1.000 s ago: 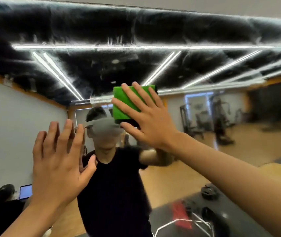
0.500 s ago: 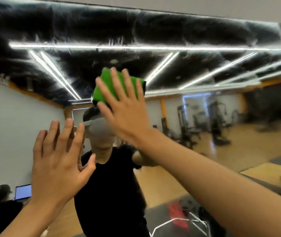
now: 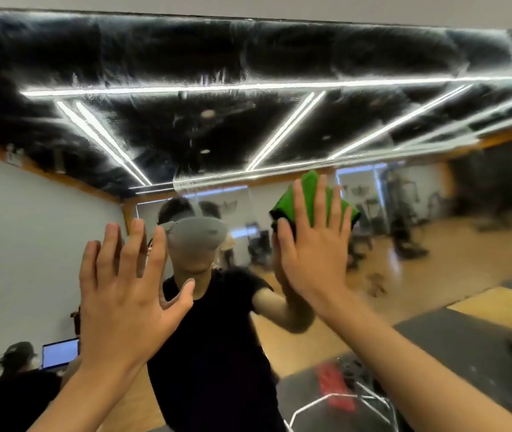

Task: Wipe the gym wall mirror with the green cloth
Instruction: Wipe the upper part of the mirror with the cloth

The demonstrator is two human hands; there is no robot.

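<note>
The glass mirror looks glossy but smeared and streaky, while the green cloth looks soft, matt.

we see the green cloth mostly covered by the right hand; reflected gym machines are blurred beyond identification.

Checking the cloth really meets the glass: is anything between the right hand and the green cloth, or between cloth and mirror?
Nothing visible. The right hand presses flat on the green cloth against the mirror; the left hand is apart, to its left.
</note>
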